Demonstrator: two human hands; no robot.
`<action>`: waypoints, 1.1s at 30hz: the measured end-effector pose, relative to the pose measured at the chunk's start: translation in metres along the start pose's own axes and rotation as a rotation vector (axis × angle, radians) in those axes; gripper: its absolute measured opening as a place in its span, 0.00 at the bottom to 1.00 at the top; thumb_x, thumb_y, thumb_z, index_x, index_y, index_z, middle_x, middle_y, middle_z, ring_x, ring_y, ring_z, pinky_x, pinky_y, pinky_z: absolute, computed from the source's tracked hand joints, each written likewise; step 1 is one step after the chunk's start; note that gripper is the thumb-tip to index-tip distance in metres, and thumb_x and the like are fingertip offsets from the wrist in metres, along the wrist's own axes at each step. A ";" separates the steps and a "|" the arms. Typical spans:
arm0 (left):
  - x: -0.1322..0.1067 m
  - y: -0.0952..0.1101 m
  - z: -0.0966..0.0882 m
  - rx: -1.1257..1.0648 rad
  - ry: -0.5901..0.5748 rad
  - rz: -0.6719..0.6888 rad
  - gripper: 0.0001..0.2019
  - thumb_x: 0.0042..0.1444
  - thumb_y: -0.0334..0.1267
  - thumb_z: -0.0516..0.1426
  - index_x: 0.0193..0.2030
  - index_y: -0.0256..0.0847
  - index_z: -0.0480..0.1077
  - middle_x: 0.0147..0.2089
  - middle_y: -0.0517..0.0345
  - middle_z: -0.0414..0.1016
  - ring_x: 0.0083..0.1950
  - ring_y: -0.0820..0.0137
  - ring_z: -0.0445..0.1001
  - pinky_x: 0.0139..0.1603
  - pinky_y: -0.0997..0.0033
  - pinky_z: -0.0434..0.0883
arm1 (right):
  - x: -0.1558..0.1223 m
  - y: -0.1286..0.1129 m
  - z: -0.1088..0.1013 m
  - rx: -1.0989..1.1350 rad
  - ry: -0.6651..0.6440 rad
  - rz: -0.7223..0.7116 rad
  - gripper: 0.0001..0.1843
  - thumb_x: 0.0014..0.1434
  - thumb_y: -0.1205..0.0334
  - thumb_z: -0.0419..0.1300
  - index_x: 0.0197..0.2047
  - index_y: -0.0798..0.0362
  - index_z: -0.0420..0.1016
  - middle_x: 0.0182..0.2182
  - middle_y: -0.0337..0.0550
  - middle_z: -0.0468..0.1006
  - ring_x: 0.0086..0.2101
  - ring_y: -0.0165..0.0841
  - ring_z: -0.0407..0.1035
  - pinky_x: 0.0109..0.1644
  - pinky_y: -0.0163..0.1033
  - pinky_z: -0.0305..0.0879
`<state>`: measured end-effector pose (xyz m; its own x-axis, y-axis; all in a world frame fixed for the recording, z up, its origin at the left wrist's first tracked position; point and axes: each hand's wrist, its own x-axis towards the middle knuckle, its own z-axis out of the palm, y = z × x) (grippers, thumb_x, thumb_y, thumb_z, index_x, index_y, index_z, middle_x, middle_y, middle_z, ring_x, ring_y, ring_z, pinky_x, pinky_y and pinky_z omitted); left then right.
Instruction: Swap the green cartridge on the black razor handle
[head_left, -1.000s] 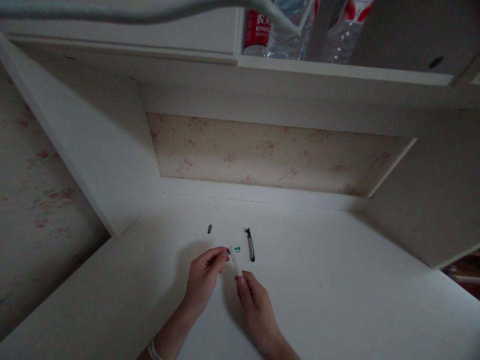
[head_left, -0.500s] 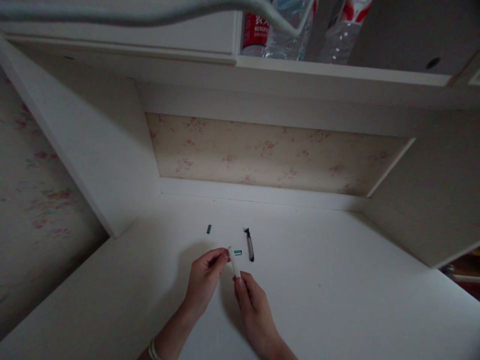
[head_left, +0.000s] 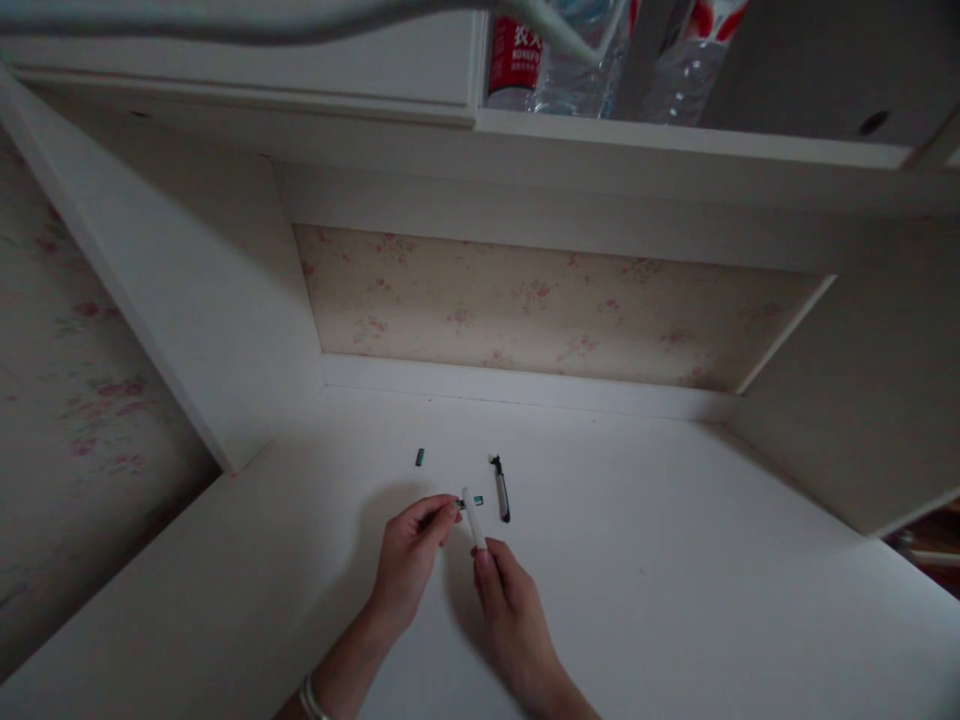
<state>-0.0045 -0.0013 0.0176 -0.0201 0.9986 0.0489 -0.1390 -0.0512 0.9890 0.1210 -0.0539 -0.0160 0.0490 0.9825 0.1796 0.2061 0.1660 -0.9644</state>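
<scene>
My right hand (head_left: pixel 514 610) is closed around the lower end of a white razor handle (head_left: pixel 475 525), whose top leans up and to the left. My left hand (head_left: pixel 412 550) pinches a small dark-green razor cartridge (head_left: pixel 460 504) at its fingertips, close against the handle's top; whether the two are joined I cannot tell. Just right of the handle, another green cartridge (head_left: pixel 478 500) lies on the table, partly hidden behind it. A third, dark-green cartridge (head_left: pixel 420 457) rests farther back on the left. To the right lies a black and grey razor (head_left: pixel 502 490), its head pointing away.
The white desktop (head_left: pixel 645 620) is bounded by a side panel (head_left: pixel 187 270) on the left and another on the right. Overhead, a shelf (head_left: pixel 675 140) carries plastic bottles (head_left: pixel 577 70). A pale cable or bar (head_left: pixel 300 25) crosses the top of the view.
The white handle and my right hand have shifted slightly right, covering more of the cartridge behind. Green now shows between my left fingertips and the handle's top.
</scene>
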 end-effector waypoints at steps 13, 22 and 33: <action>0.001 -0.005 -0.001 -0.116 -0.022 -0.011 0.14 0.49 0.44 0.61 0.37 0.34 0.76 0.28 0.57 0.71 0.27 0.76 0.61 0.28 0.76 0.60 | 0.001 -0.003 -0.002 0.024 0.030 0.025 0.18 0.65 0.49 0.47 0.37 0.54 0.70 0.25 0.36 0.66 0.26 0.30 0.60 0.30 0.32 0.57; 0.001 -0.007 -0.001 -0.154 -0.028 -0.022 0.14 0.48 0.45 0.62 0.35 0.35 0.75 0.24 0.60 0.68 0.26 0.75 0.61 0.28 0.76 0.59 | 0.000 -0.005 0.001 0.019 -0.062 -0.008 0.18 0.65 0.49 0.47 0.37 0.54 0.70 0.27 0.38 0.68 0.28 0.30 0.61 0.33 0.33 0.58; 0.003 -0.005 -0.001 -0.196 0.003 -0.033 0.14 0.45 0.44 0.63 0.35 0.34 0.76 0.26 0.58 0.71 0.25 0.77 0.61 0.28 0.76 0.60 | 0.004 -0.005 -0.010 0.064 0.058 0.066 0.21 0.62 0.45 0.49 0.36 0.54 0.71 0.22 0.35 0.66 0.21 0.28 0.60 0.23 0.32 0.56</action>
<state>-0.0046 0.0023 0.0129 -0.0157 0.9997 0.0164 -0.3301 -0.0207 0.9437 0.1300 -0.0514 -0.0084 0.1171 0.9853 0.1245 0.1377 0.1080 -0.9846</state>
